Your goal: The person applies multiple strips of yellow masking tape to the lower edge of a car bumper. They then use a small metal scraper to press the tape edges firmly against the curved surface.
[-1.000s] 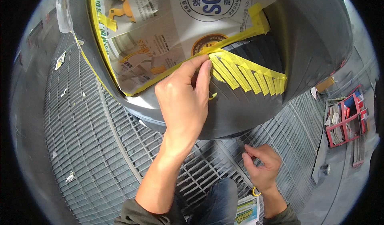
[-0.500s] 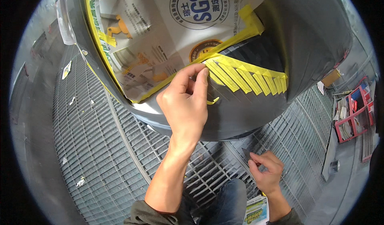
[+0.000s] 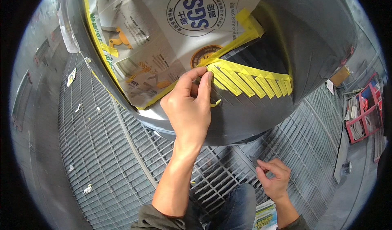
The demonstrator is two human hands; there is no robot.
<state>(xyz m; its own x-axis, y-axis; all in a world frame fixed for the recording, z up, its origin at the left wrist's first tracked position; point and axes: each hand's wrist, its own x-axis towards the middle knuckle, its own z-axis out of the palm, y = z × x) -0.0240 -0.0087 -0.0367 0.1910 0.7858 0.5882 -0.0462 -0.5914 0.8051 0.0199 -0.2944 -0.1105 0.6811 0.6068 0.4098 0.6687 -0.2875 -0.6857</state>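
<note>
A dark grey car bumper (image 3: 245, 128) fills the upper middle, partly covered by printed masking paper (image 3: 163, 34). Yellow masking tape (image 3: 253, 70) borders a dark recess in it, with several short slanted strips fanning down over the grooves. My left hand (image 3: 185, 107) is closed in a pinch at the left end of that tape, against the bumper. A small curled tape piece (image 3: 215, 103) shows beside its palm. Lower right, away from the bumper, my right hand (image 3: 275, 179) is closed around a small dark blade (image 3: 253, 160), whose tip points up and left.
Metal floor grating (image 3: 106, 148) spreads beneath the bumper, with scraps of paper (image 3: 87, 189) on it. At the right stands a red organizer (image 3: 361, 119) holding assorted items. A printed sheet (image 3: 265, 217) lies by my right forearm, near my knee.
The view has shifted slightly, so the bumper sits a little further left. My left hand keeps its pinch at the tape end. The right hand keeps the blade, turned slightly.
</note>
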